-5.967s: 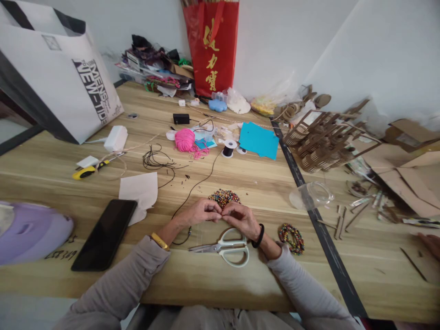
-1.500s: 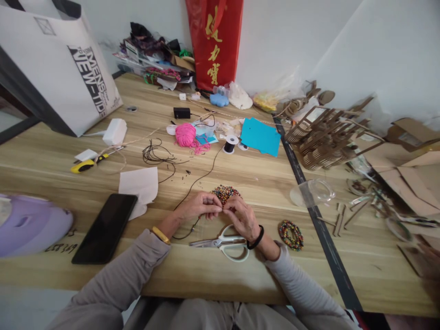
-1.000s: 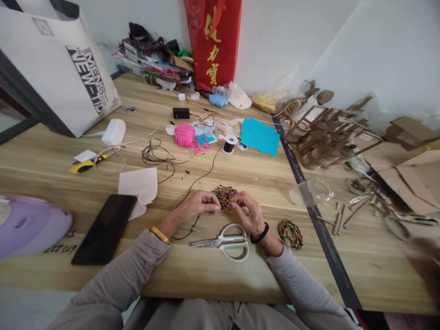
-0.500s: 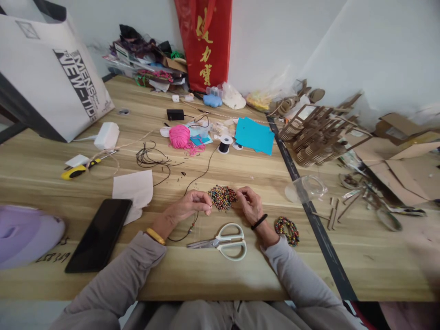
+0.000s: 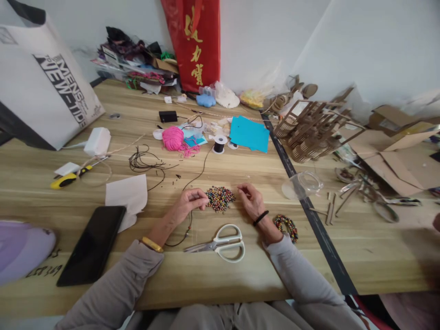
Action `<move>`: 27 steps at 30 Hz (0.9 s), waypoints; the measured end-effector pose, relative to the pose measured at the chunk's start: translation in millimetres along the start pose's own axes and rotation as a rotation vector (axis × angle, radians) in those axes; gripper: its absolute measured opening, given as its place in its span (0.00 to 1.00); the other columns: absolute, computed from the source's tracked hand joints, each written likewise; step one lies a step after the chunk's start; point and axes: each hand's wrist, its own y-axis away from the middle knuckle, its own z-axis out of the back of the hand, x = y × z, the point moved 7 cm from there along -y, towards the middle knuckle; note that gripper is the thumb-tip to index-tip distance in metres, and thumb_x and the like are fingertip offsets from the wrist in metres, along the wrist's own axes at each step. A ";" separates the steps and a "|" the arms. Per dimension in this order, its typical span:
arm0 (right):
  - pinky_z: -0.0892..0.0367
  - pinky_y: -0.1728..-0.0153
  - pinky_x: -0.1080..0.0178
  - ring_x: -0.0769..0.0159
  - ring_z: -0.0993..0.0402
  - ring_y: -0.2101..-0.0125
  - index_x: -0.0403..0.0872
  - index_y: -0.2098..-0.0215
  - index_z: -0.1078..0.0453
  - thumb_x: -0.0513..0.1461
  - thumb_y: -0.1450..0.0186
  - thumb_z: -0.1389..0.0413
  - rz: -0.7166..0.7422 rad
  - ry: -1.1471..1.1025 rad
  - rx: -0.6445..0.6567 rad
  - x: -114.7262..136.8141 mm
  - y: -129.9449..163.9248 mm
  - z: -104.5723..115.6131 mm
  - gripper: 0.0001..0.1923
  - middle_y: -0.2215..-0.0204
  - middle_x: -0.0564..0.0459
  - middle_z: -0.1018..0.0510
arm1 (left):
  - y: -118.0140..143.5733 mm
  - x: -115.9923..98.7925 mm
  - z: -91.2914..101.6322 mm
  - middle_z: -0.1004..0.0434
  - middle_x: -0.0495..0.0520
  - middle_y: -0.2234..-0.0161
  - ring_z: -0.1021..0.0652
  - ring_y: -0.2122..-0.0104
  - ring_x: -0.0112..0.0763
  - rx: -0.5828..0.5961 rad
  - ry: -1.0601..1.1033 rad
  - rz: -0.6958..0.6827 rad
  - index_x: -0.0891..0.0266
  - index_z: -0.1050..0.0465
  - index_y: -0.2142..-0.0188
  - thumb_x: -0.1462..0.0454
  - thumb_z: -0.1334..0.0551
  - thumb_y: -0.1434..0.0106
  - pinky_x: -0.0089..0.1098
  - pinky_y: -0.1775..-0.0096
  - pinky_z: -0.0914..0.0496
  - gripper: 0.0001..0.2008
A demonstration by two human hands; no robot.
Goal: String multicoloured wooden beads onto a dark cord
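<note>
A pile of small coloured beads point(image 5: 220, 198) lies on the wooden table point(image 5: 240, 174). My left hand point(image 5: 189, 203) rests just left of the pile, fingertips pinched on a thin black cord point(image 5: 197, 172) that runs up to a black spool point(image 5: 219, 144). Several beads hang on the cord below my wrist. My right hand point(image 5: 250, 200) sits at the pile's right edge, fingers curled toward the beads; what it holds is too small to see. White-handled scissors point(image 5: 220, 245) lie closed in front of my hands. A finished bead bracelet point(image 5: 286, 227) lies right of my right wrist.
A black phone point(image 5: 91, 250) and white paper point(image 5: 127, 195) lie left. A pink yarn ball point(image 5: 173, 138), blue paper point(image 5: 249, 134), a clear cup point(image 5: 302, 184) on its side and cardboard pieces point(image 5: 309, 130) crowd the back and right. A white bag point(image 5: 44, 87) stands far left.
My hands were together at the near edge of the bead pile; now they have parted, the right hand moving to the pile's right side. The view has shifted to the right.
</note>
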 end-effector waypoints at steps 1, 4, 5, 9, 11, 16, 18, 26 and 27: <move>0.32 0.71 0.64 0.66 0.29 0.72 0.45 0.64 0.31 0.40 0.36 0.49 0.015 0.024 0.030 -0.2 -0.4 -1.4 0.07 0.70 0.50 0.25 | 0.0 -0.2 0.1 0.27 0.47 0.81 0.29 0.79 0.22 -0.001 -0.001 0.002 0.66 0.28 0.74 0.61 0.32 0.48 0.25 0.71 0.36 0.10; 0.33 0.70 0.64 0.65 0.30 0.72 0.45 0.65 0.31 0.37 0.37 0.49 0.088 0.134 0.127 2.8 -0.2 -5.8 0.05 0.71 0.50 0.26 | 0.0 -0.5 -0.5 0.28 0.47 0.81 0.29 0.78 0.23 0.005 -0.013 0.013 0.66 0.28 0.74 0.60 0.32 0.48 0.25 0.71 0.35 0.11; 0.33 0.70 0.64 0.65 0.30 0.72 0.45 0.66 0.31 0.36 0.38 0.49 0.114 0.178 0.156 4.2 0.3 -6.9 0.05 0.71 0.50 0.26 | 0.1 -0.6 -0.9 0.28 0.47 0.81 0.30 0.78 0.23 0.008 -0.021 0.015 0.66 0.29 0.74 0.60 0.32 0.49 0.26 0.71 0.35 0.11; 0.35 0.70 0.65 0.65 0.31 0.72 0.45 0.66 0.31 0.32 0.39 0.49 0.147 0.311 0.253 6.4 2.4 -8.9 0.06 0.71 0.50 0.28 | 1.1 -1.2 -3.2 0.28 0.47 0.80 0.30 0.78 0.23 0.018 -0.050 0.022 0.66 0.29 0.75 0.60 0.32 0.48 0.25 0.71 0.35 0.11; 0.36 0.71 0.66 0.66 0.32 0.73 0.45 0.67 0.31 0.31 0.40 0.48 0.140 0.334 0.286 5.8 3.0 -9.1 0.06 0.72 0.51 0.28 | 1.6 -1.4 -4.7 0.28 0.47 0.80 0.30 0.77 0.23 0.024 -0.053 0.025 0.66 0.29 0.74 0.60 0.33 0.48 0.26 0.70 0.35 0.11; 0.35 0.68 0.66 0.66 0.30 0.71 0.46 0.66 0.30 0.30 0.39 0.47 0.155 0.347 0.329 5.0 4.0 -11.2 0.08 0.69 0.51 0.27 | 1.7 1.0 -5.3 0.28 0.48 0.80 0.29 0.77 0.24 0.019 -0.036 0.038 0.66 0.29 0.74 0.59 0.32 0.48 0.26 0.70 0.35 0.12; 0.34 0.66 0.65 0.65 0.29 0.69 0.46 0.65 0.29 0.30 0.39 0.48 0.164 0.353 0.341 5.2 4.7 -12.6 0.08 0.68 0.51 0.27 | 1.2 3.8 -4.8 0.27 0.48 0.79 0.29 0.77 0.24 0.023 -0.031 0.044 0.66 0.29 0.73 0.59 0.32 0.48 0.26 0.70 0.34 0.12; 0.36 0.68 0.66 0.65 0.28 0.69 0.47 0.64 0.29 0.33 0.35 0.47 0.183 0.496 0.368 15.5 9.9 -17.4 0.06 0.67 0.51 0.26 | 0.5 11.9 -3.9 0.26 0.48 0.78 0.28 0.76 0.23 0.044 -0.026 0.074 0.66 0.28 0.72 0.59 0.33 0.46 0.25 0.69 0.34 0.12; 0.36 0.69 0.66 0.65 0.29 0.69 0.47 0.64 0.29 0.33 0.35 0.47 0.188 0.513 0.369 17.6 10.6 -18.0 0.06 0.67 0.51 0.26 | 0.5 11.8 -4.3 0.26 0.48 0.78 0.28 0.76 0.23 0.047 -0.028 0.075 0.66 0.28 0.71 0.59 0.33 0.46 0.25 0.69 0.34 0.12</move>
